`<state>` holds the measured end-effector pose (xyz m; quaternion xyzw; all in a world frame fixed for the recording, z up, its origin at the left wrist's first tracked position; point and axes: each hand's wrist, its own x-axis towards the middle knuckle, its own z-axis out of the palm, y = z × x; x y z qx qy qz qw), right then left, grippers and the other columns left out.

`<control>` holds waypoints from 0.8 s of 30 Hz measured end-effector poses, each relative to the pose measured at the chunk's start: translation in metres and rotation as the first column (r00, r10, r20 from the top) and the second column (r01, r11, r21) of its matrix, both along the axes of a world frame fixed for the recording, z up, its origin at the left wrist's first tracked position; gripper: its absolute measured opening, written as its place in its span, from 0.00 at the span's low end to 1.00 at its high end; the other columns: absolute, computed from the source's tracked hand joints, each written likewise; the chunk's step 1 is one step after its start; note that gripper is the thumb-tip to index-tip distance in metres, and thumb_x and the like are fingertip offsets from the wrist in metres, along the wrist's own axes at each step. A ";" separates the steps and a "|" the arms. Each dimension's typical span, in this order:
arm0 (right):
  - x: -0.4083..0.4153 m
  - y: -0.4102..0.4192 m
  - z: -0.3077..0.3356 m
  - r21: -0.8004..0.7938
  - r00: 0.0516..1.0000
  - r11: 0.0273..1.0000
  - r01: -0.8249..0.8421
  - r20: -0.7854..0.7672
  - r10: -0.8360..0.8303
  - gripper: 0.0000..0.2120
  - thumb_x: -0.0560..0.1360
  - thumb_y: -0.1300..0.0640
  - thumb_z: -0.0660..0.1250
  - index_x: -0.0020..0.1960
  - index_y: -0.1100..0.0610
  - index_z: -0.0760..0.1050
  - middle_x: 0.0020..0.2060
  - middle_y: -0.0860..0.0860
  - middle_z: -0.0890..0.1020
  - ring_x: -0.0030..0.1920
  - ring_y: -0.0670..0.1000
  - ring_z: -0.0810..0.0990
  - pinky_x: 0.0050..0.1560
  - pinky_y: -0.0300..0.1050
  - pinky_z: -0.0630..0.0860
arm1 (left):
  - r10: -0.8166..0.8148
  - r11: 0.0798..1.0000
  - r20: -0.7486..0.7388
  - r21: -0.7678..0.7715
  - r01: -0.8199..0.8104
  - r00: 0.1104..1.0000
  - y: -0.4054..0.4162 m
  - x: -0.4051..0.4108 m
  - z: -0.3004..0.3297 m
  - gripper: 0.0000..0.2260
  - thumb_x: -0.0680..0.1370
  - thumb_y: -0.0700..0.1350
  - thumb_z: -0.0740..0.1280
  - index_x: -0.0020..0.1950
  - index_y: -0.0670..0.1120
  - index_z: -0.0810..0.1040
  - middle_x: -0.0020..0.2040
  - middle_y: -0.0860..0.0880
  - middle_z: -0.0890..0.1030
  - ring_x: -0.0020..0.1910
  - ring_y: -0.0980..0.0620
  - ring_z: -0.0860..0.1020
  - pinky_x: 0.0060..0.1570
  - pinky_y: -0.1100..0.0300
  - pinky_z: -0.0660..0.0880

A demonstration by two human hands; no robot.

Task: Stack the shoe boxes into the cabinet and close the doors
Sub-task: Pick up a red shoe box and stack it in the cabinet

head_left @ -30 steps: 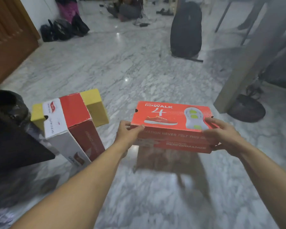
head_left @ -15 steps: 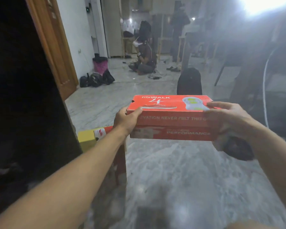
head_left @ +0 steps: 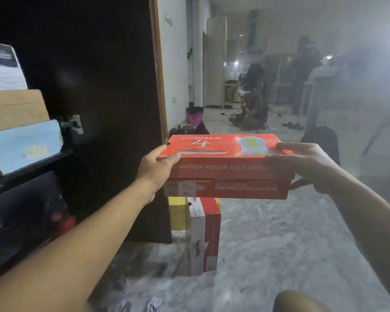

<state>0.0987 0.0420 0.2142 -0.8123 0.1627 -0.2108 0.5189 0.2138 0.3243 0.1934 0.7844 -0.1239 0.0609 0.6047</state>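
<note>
Since 0.5 s ago the orange shoe box (head_left: 225, 167) had risen beside the dark cabinet (head_left: 32, 167), where 3 boxes showed. The left hand (head_left: 154, 164) and right hand (head_left: 306, 165) gripped its 2 ends, thumbs on the lid. Below the fingers stood 1 red-and-white box (head_left: 203, 235) against 1 yellow box (head_left: 177, 212).

Marble floor (head_left: 268, 255) — upright shoebox (head_left: 204, 235)

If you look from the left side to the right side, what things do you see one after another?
Light blue box on the cabinet shelf → left hand → orange shoe box → right hand.
</note>
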 end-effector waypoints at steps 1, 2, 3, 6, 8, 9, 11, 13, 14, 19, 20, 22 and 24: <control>0.005 0.008 0.002 -0.011 1.000 1.000 -0.028 -0.003 0.028 0.32 0.65 0.50 0.78 0.67 0.49 0.75 0.54 0.53 0.82 0.46 0.53 0.84 0.41 0.61 0.83 | 0.030 1.000 0.001 0.005 -0.030 1.000 0.011 -0.003 0.002 0.19 0.79 0.53 0.65 0.70 0.53 0.70 0.45 0.58 0.76 0.45 0.58 0.75 0.44 0.58 0.71; 0.010 0.016 0.005 -0.016 0.998 0.998 -0.055 -0.005 0.055 0.31 0.65 0.50 0.78 0.67 0.48 0.75 0.54 0.53 0.82 0.46 0.53 0.84 0.40 0.61 0.83 | 0.059 0.998 0.000 0.011 -0.059 0.998 0.022 -0.005 0.004 0.19 0.79 0.53 0.65 0.70 0.53 0.70 0.45 0.58 0.76 0.45 0.58 0.74 0.46 0.57 0.70; 0.015 0.024 0.007 -0.020 0.997 0.996 -0.083 -0.005 0.083 0.31 0.65 0.50 0.78 0.67 0.48 0.75 0.54 0.53 0.82 0.46 0.53 0.84 0.40 0.61 0.83 | 0.088 0.996 -0.005 0.013 -0.088 0.996 0.032 -0.008 0.006 0.20 0.79 0.53 0.65 0.71 0.53 0.70 0.45 0.58 0.76 0.46 0.57 0.75 0.48 0.56 0.69; 0.029 0.048 0.013 -0.027 0.985 0.985 -0.173 -0.003 0.173 0.30 0.66 0.50 0.78 0.67 0.49 0.75 0.53 0.54 0.83 0.45 0.54 0.84 0.39 0.60 0.83 | 0.183 0.983 -0.010 0.021 -0.183 0.983 0.063 -0.018 0.015 0.21 0.79 0.53 0.65 0.71 0.52 0.70 0.46 0.58 0.76 0.51 0.55 0.74 0.50 0.55 0.69; 0.038 0.066 0.018 -0.025 0.972 0.972 -0.234 0.000 0.234 0.30 0.66 0.49 0.78 0.66 0.49 0.76 0.52 0.55 0.83 0.44 0.54 0.84 0.38 0.58 0.83 | 0.255 0.967 -0.001 0.024 -0.255 0.967 0.084 -0.026 0.023 0.21 0.79 0.53 0.65 0.71 0.52 0.70 0.50 0.56 0.76 0.53 0.54 0.74 0.51 0.55 0.69; 0.042 0.076 0.021 -0.024 0.965 0.965 -0.263 0.002 0.263 0.30 0.66 0.49 0.78 0.66 0.49 0.76 0.51 0.55 0.84 0.43 0.54 0.84 0.38 0.57 0.83 | 0.293 0.956 0.003 0.026 -0.293 0.956 0.094 -0.030 0.027 0.21 0.79 0.53 0.65 0.71 0.52 0.70 0.53 0.55 0.76 0.54 0.54 0.73 0.51 0.55 0.69; 0.049 0.096 0.026 -0.021 0.947 0.947 -0.320 0.007 0.320 0.29 0.67 0.49 0.78 0.67 0.50 0.75 0.50 0.56 0.84 0.44 0.55 0.84 0.39 0.59 0.83 | 0.374 0.927 0.020 0.025 -0.374 0.927 0.114 -0.041 0.035 0.20 0.79 0.53 0.65 0.70 0.53 0.71 0.56 0.54 0.76 0.54 0.54 0.73 0.51 0.56 0.69; 0.056 0.119 0.033 -0.027 0.924 0.924 -0.381 0.021 0.382 0.30 0.67 0.50 0.77 0.67 0.51 0.75 0.50 0.58 0.83 0.47 0.58 0.84 0.43 0.64 0.82 | 0.448 0.894 0.018 0.004 -0.448 0.894 0.133 -0.055 0.045 0.14 0.79 0.53 0.65 0.64 0.53 0.73 0.51 0.55 0.77 0.49 0.55 0.75 0.47 0.60 0.71; 0.059 0.131 0.037 -0.030 0.910 0.910 -0.413 0.033 0.414 0.30 0.67 0.50 0.77 0.67 0.52 0.75 0.51 0.58 0.83 0.48 0.59 0.83 0.44 0.65 0.81 | 0.488 0.873 0.016 -0.011 -0.488 0.873 0.143 -0.060 0.050 0.08 0.79 0.52 0.65 0.57 0.53 0.75 0.47 0.56 0.77 0.46 0.57 0.76 0.44 0.61 0.71; 0.077 0.197 0.059 -0.031 0.819 0.823 -0.567 0.091 0.567 0.31 0.65 0.46 0.77 0.66 0.50 0.76 0.52 0.57 0.81 0.47 0.58 0.83 0.40 0.62 0.83 | 0.660 0.737 0.008 -0.201 -0.645 0.751 0.190 -0.084 0.075 0.12 0.75 0.52 0.70 0.57 0.53 0.76 0.53 0.49 0.80 0.47 0.52 0.80 0.48 0.55 0.77; 0.080 0.212 0.064 -0.025 0.798 0.804 -0.594 0.105 0.593 0.30 0.65 0.46 0.77 0.65 0.49 0.76 0.52 0.56 0.81 0.47 0.58 0.83 0.40 0.60 0.83 | 0.704 0.692 0.021 -0.242 -0.679 0.710 0.199 -0.089 0.080 0.19 0.74 0.52 0.72 0.63 0.51 0.74 0.55 0.49 0.80 0.49 0.50 0.80 0.50 0.53 0.78; 0.087 0.241 0.074 -0.020 0.748 0.759 -0.651 0.156 0.645 0.28 0.66 0.46 0.76 0.65 0.49 0.76 0.52 0.54 0.81 0.46 0.56 0.83 0.40 0.58 0.83 | 0.801 0.582 0.069 -0.325 -0.745 0.595 0.217 -0.092 0.089 0.21 0.72 0.52 0.74 0.62 0.53 0.72 0.54 0.50 0.80 0.50 0.48 0.80 0.53 0.50 0.79; 0.095 0.268 0.085 -0.031 0.698 0.722 -0.691 0.230 0.678 0.27 0.68 0.48 0.76 0.65 0.50 0.77 0.53 0.53 0.80 0.46 0.55 0.84 0.41 0.58 0.83 | 0.873 0.477 0.115 -0.406 -0.780 0.474 0.232 -0.097 0.102 0.20 0.68 0.53 0.73 0.55 0.59 0.70 0.53 0.51 0.79 0.50 0.47 0.81 0.53 0.47 0.79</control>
